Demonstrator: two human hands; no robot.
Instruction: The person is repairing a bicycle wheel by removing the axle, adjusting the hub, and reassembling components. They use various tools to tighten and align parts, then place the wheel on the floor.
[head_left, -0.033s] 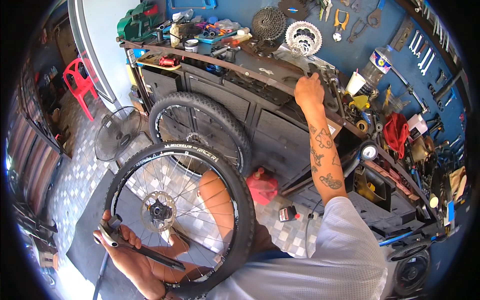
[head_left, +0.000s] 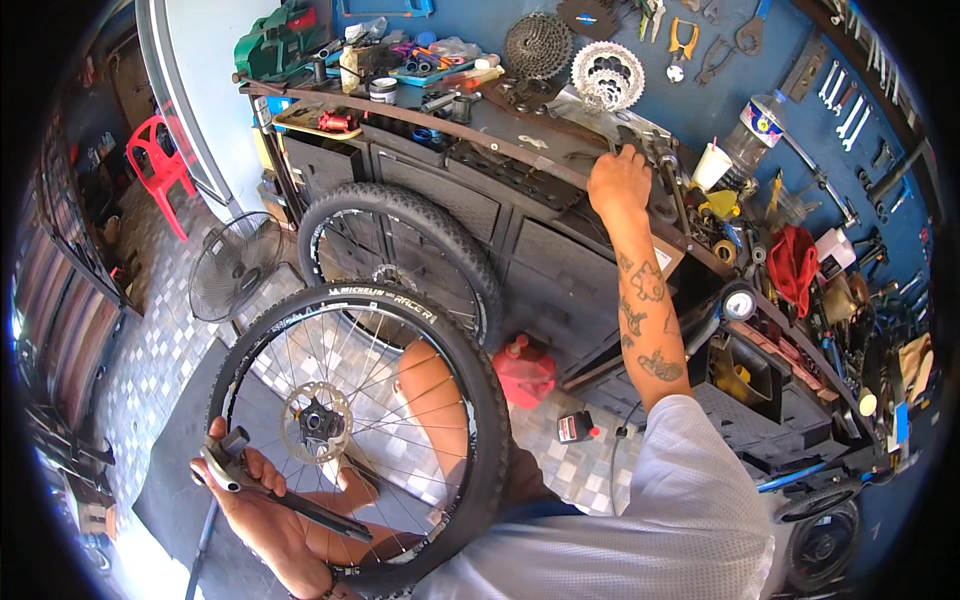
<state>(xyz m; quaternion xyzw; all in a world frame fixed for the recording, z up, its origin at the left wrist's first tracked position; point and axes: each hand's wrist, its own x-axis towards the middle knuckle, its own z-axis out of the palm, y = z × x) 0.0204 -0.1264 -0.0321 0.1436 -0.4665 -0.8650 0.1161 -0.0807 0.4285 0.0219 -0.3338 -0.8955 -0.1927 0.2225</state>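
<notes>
The left hand's (head_left: 258, 515) fingers wrap a black tool (head_left: 322, 517); whether the right hand's (head_left: 620, 182) curled fingers pinch anything on the bench (head_left: 515, 155) cannot be told. Overreaching might tip the nearer wheel (head_left: 318, 424).

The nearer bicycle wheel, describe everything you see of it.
The nearer bicycle wheel is spoked, its black, pale-lettered, rubber-looking tyre mounted on a dark rim, its dark hub inside a silver perforated brake rotor. It is tilted, rotor side facing us, in front of a second wheel. The left grip covers part of its lower left; contact there is unclear.
</notes>
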